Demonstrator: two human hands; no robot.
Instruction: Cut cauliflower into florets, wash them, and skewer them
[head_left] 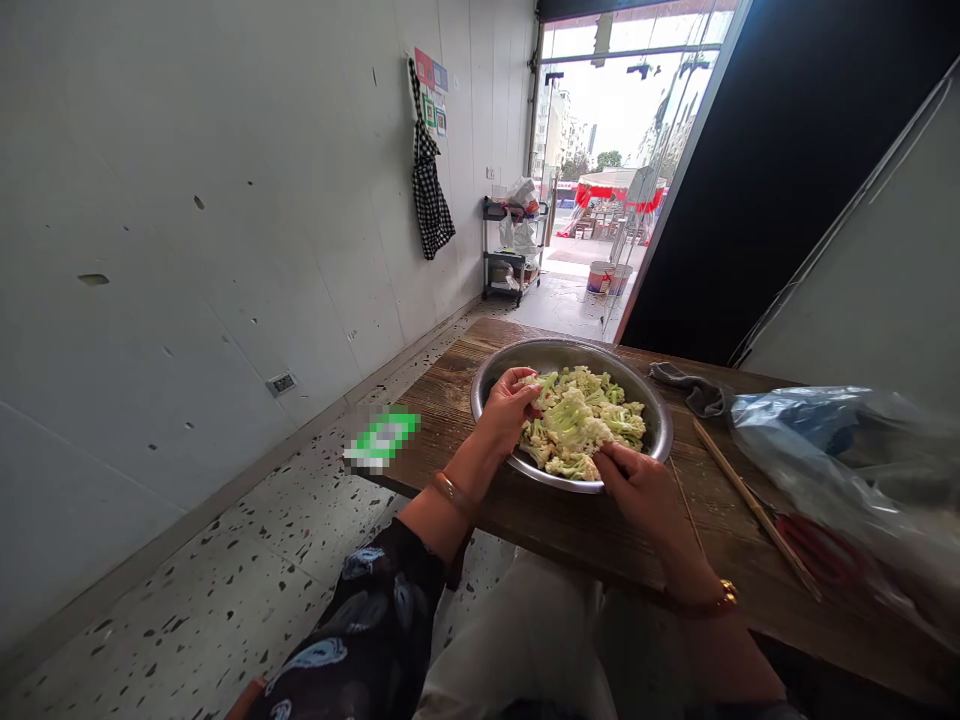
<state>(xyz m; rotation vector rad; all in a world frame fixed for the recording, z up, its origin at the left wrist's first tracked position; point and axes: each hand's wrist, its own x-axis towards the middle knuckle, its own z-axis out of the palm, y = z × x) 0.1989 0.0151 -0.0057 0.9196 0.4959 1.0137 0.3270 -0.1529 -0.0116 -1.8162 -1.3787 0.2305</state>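
Note:
A wide steel bowl (pixel 661 440) on the wooden table holds many pale green-white cauliflower florets (pixel 626 425). Above the bowl's left side, my left hand (pixel 512 408) is closed, thumb and fingers pinching a piece of cauliflower (pixel 546 384) by its stem. My right hand (pixel 637 490) reaches over the front right rim, its fingertips pinched at the edge of a large cauliflower piece (pixel 574 422). Whether both hands grip one and the same piece I cannot tell.
On the wooden table (pixel 442 400) a grey cloth (pixel 694 388), a wooden stick (pixel 750 505), red-handled scissors (pixel 821 550) and a clear plastic bag (pixel 825 430) lie right of the bowl. A shelf cart (pixel 512 250) stands by the wall, near the glass doorway.

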